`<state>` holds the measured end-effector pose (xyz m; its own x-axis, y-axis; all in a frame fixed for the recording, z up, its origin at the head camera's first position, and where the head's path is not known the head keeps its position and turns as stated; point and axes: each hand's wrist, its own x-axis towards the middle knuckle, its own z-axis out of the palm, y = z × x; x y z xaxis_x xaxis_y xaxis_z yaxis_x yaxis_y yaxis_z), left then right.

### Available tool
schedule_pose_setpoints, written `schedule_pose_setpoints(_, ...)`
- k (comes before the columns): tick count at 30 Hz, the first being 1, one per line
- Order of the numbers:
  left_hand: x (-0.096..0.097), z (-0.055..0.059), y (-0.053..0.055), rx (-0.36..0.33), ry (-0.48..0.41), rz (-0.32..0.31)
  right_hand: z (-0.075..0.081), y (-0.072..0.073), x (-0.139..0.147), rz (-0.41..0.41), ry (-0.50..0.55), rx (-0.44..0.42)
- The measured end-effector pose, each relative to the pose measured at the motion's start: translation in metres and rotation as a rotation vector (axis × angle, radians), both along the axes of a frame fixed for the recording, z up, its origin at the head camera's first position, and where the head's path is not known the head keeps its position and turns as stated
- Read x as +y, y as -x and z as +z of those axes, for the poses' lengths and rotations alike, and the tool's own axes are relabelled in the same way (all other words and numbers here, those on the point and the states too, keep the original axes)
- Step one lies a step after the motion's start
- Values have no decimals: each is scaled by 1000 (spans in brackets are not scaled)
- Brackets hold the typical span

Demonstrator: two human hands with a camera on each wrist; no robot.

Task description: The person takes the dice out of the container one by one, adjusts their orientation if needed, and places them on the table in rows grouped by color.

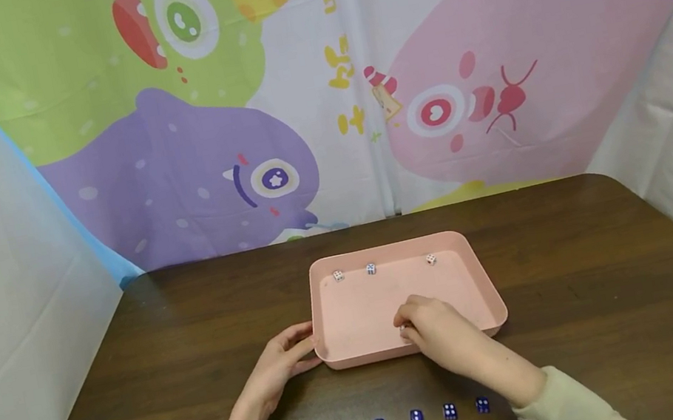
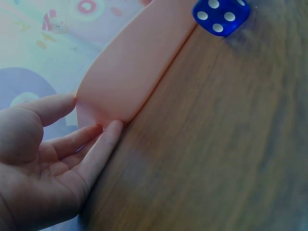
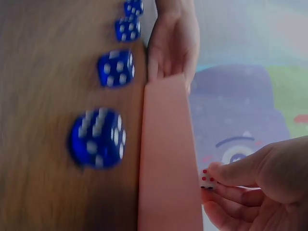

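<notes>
My right hand (image 1: 442,334) reaches over the near rim of a pink tray (image 1: 356,319) and pinches a small white die (image 3: 208,180) with red and black dots between thumb and fingers. In the head view the fingers mostly cover that die. My left hand (image 1: 279,363) rests its fingertips on the tray's near left corner, fingers fairly straight along the outer wall (image 2: 130,72). Three white dice stand apart along the tray's far side: a left one (image 1: 338,276), a middle one (image 1: 371,268) and a right one (image 1: 431,259).
Several blue dice with white dots, among them a middle one (image 1: 417,418), form a row on the brown wooden table (image 1: 580,287) in front of the tray. A cartoon-printed curtain (image 1: 359,183) hangs behind the table, with white cloth at both sides.
</notes>
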<state>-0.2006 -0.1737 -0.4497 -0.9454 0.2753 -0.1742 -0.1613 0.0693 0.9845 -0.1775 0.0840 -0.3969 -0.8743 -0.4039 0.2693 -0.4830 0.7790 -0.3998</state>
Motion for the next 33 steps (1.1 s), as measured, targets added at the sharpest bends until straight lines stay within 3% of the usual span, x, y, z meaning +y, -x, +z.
schedule_pose_setpoints(4,0,0,0,-1,-4,-5,2,-10,-5,65,19,36)
schedule_pose_setpoints(13,0,0,-1,-1,-3,-15,6,-32,-13,215,75,25)
schedule_pose_setpoints(21,-1,-1,-2,12,7,-17,11,-47,-18,294,89,-56)
schedule_pose_setpoints(33,0,-3,0,13,12,6,8,-65,-28,398,23,-165)
